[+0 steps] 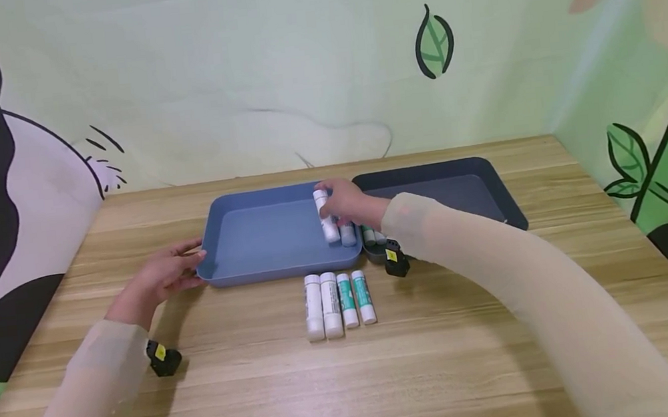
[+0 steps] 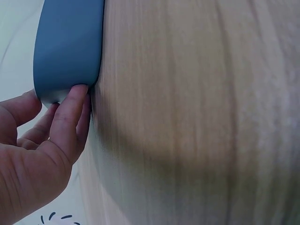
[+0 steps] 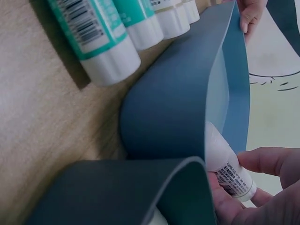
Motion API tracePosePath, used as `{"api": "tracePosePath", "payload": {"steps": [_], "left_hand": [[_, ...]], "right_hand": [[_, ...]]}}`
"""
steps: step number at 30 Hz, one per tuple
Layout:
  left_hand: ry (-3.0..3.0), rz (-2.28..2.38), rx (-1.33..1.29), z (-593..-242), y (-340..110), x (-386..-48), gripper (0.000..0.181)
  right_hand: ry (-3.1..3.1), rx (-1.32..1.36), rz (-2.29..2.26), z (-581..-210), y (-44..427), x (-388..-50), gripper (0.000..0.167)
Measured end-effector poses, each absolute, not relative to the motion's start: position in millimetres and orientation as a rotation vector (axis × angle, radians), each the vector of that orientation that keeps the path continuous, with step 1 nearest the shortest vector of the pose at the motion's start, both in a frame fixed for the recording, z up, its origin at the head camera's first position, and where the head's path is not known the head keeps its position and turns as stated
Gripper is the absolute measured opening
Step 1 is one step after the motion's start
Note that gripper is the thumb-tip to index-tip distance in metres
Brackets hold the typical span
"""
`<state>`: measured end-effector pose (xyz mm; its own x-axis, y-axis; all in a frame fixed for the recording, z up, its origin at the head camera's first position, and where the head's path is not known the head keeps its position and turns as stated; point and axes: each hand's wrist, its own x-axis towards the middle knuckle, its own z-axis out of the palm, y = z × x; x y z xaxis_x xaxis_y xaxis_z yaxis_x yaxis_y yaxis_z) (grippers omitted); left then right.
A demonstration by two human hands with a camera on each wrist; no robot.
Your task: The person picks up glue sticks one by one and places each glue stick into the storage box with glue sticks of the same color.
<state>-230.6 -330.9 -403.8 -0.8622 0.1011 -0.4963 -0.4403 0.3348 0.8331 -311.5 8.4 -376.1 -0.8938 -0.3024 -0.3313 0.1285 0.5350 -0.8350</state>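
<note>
Nearest on the wood-grain tabletop (image 1: 253, 377), two thick white cylindrical tubes (image 1: 331, 305) and two slimmer white-and-green cylindrical tubes (image 1: 347, 301) lie in a row, in front of a shallow rectangular blue plastic tray (image 1: 264, 235). At the tray's left end, the left hand (image 1: 169, 271) lightly grips the end wall, thumb by the rim and bent fingers lower down; its forearm slants forward from the near left.

Farther in, the right hand (image 1: 350, 201) pinches a white cylindrical tube with a printed label (image 1: 329, 229) between thumb and fingers, inside the blue tray's right end. The tube is tilted, and a second white labelled tube (image 1: 347, 234) lies beside it. The right forearm reaches in from the near right, the wrist above the near left part of a dark navy rectangular tray (image 1: 454, 197), which adjoins the blue one and holds more tubes

The step in hand seems to be placing or picking up this tube; which, I cannot tell. Either way, the next move would call for a controlled finger release or lift, without knocking the neighbouring tube, while the left hand steadies the tray
</note>
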Motion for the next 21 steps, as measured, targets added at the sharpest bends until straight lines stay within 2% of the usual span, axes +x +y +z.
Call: {"api": "tracePosePath", "payload": {"steps": [21], "left_hand": [[2.158, 1.541, -0.319, -401.8, -331.2, -234.0, 0.061]], "right_hand": [[2.631, -0.390, -0.859, -371.5, 7.4, -317.7, 0.062]]}}
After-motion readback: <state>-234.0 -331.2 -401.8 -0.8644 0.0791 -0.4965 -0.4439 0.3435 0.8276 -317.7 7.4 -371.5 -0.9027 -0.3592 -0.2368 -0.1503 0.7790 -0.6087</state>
